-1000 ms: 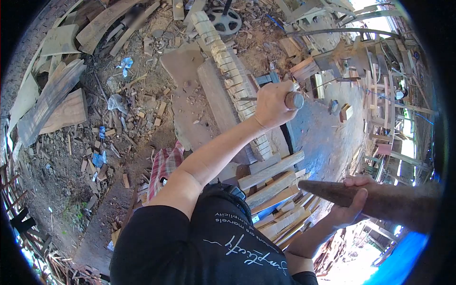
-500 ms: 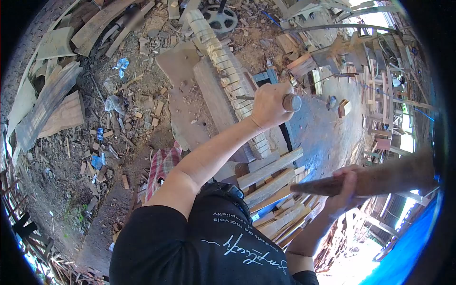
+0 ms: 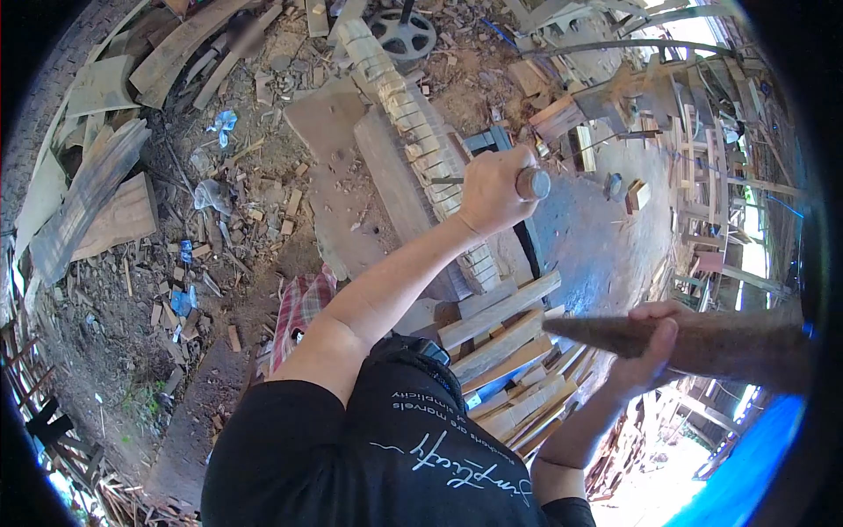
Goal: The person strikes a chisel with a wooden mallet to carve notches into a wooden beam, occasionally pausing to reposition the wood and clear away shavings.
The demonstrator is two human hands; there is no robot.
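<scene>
My left hand (image 3: 496, 191) is closed round the handle of a chisel (image 3: 533, 184), whose round butt faces up. Its thin dark blade (image 3: 446, 181) juts out to the left, over the beam. Under that hand lies a long wooden beam (image 3: 406, 114) with a row of close-set crosswise cuts and chipped pale wood along it. Off to the right, my right hand (image 3: 654, 342) grips a dark wooden mallet (image 3: 733, 341) shaped like a club. Its narrow end points left and its thick end reaches the right edge of the view.
A plank (image 3: 399, 167) lies alongside the beam. Several loose boards (image 3: 500, 321) are stacked near my body, beside a red checked cloth (image 3: 303, 307). Wood chips and offcuts litter the ground. A spoked wheel (image 3: 402, 35) stands beyond, and a small wood block (image 3: 638, 197) lies to the right.
The mallet has swung: its thick end is lower in the view and its narrow end slightly higher. My right hand has shifted a little right. The chisel hand stays almost in place.
</scene>
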